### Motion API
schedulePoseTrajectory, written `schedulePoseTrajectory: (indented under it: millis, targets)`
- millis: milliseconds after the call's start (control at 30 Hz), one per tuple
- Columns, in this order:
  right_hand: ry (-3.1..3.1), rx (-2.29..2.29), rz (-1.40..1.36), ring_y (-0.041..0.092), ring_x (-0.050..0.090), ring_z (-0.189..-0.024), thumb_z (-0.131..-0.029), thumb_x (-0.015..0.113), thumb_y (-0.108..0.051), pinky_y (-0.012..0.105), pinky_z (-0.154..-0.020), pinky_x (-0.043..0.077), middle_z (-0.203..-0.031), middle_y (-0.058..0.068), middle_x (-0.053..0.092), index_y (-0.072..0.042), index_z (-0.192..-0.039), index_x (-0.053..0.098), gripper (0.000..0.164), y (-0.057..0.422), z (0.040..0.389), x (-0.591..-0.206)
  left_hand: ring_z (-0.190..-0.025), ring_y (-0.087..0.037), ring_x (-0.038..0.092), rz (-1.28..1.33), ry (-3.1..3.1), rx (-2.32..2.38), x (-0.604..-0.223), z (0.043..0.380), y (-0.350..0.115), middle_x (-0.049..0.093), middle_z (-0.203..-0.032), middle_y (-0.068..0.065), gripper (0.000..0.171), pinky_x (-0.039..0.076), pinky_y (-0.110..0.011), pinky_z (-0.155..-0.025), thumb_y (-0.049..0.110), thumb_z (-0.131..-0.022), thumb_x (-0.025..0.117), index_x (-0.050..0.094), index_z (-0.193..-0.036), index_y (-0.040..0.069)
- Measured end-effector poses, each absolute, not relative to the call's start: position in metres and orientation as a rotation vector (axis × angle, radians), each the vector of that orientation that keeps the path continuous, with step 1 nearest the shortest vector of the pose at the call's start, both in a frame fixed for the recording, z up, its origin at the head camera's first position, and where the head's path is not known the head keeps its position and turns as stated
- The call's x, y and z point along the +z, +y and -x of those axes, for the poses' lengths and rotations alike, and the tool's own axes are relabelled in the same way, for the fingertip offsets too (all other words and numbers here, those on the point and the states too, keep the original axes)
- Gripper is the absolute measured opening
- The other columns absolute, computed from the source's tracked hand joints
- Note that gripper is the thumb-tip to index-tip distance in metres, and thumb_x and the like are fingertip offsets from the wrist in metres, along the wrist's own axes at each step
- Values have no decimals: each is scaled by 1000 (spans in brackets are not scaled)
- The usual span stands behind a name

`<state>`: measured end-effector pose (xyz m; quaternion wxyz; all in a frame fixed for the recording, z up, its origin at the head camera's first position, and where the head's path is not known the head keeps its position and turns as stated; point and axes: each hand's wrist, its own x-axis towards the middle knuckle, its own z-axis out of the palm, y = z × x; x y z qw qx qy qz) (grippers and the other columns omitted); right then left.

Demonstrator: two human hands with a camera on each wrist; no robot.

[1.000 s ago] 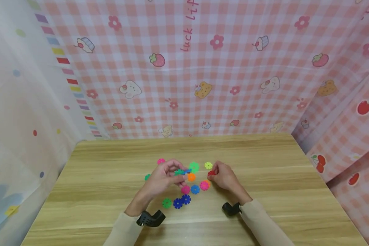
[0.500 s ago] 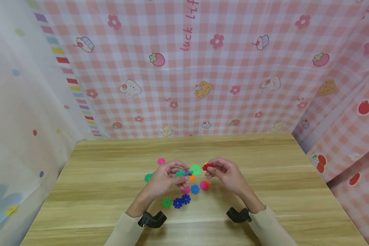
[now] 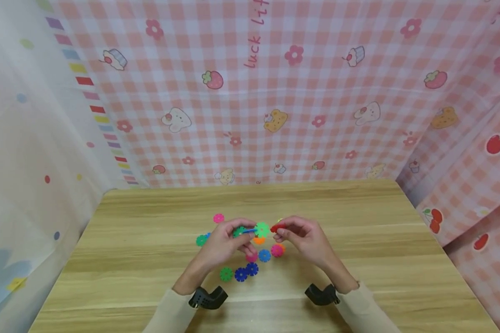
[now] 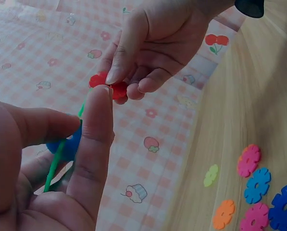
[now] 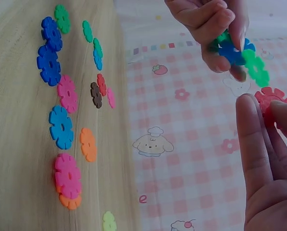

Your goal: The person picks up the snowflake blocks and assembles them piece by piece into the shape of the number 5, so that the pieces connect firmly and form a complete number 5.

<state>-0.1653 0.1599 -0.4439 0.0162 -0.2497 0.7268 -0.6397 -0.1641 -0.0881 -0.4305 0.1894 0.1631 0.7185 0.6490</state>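
Observation:
My left hand [image 3: 225,243] pinches a blue notched plastic disc [image 5: 233,54] between thumb and finger. A light green disc [image 5: 256,68] is joined to its near side, and a darker green disc [image 3: 238,231] to its other side. Above the table, my right hand [image 3: 306,238] pinches a red notched disc [image 5: 270,96] by its edge. In the right wrist view the red disc is close to the light green one; whether they touch I cannot tell.
Loose notched discs lie under and around the hands on the wooden table [image 3: 150,259]: orange [image 5: 88,144], pink [image 5: 67,174], light blue [image 5: 61,127], dark blue [image 5: 48,65] and yellow [image 5: 109,222]. A patterned curtain [image 3: 233,92] hangs behind.
The right hand has lifted the red disc off the table and brought it left, close to the joined discs. The left hand has stayed nearly in place, turning the joined discs slightly.

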Motion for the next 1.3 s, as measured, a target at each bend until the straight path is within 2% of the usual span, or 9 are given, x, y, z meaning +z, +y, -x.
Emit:
schedulePoseTrajectory:
  millis: [167,267,367,467,600,700,867,1133,1300]
  targets:
    - [2317,-1967,813,28,71,-81,-95,63,0,39,-74,61,-93,18,68,2,-106,71,13,158,163,-442,-74,-28,72,-442,2008,1809,-431,161,-86,72,-84,-17,37,59,-54,-80,12,-100,58,54,-135,-1]
    - [2361,-1956,828,24,71,-80,-94,64,0,42,-72,61,-91,16,68,2,-105,72,13,157,162,-441,-72,-26,72,-438,2016,1786,-430,160,-85,73,-85,-19,39,60,-49,-76,12,-101,57,53,-137,-2]
    - [2409,-1940,856,21,71,-78,-92,64,4,37,-70,62,-89,16,68,2,-104,72,14,156,161,-441,-70,-23,72,-448,2020,1771,-429,160,-84,72,-87,-21,38,62,-45,-73,9,-100,57,54,-136,-3]
    - [2490,-1882,941,23,70,-77,-89,65,10,31,-69,61,-90,16,68,4,-103,72,16,156,161,-441,-68,-21,72,-484,2026,1757,-428,160,-84,72,-87,-24,37,62,-44,-71,7,-100,57,55,-134,-5]
    - [2596,-1782,1065,25,70,-75,-86,67,14,29,-68,61,-89,15,69,6,-101,73,19,154,160,-442,-68,-21,72,-546,2049,1721,-429,160,-84,71,-86,-26,37,60,-50,-72,6,-98,59,57,-133,-3]
    - [2650,-1732,1080,19,70,-75,-85,70,10,26,-68,61,-88,12,71,1,-101,75,18,154,160,-442,-69,-21,71,-577,2061,1703,-430,160,-85,70,-86,-25,38,60,-51,-72,7,-97,62,57,-134,1]
    - [2729,-1688,1141,12,71,-78,-87,73,1,23,-70,60,-90,5,75,-7,-99,76,15,153,157,-441,-69,-22,71,-557,2058,1763,-430,159,-84,69,-90,-17,33,62,-43,-68,13,-97,65,59,-129,6]
    - [2752,-1731,1470,17,73,-72,-79,75,13,18,-64,58,-86,11,75,-2,-92,73,20,150,154,-438,-68,-21,70,-552,2041,1853,-430,157,-82,70,-88,-14,27,62,-41,-66,9,-96,64,61,-123,5]
    - [2782,-1687,1606,21,74,-73,-74,75,17,16,-63,57,-85,11,76,-1,-90,74,24,150,152,-437,-69,-27,70,-609,2045,1832,-429,155,-81,70,-83,-13,27,61,-45,-65,7,-97,63,61,-123,1]
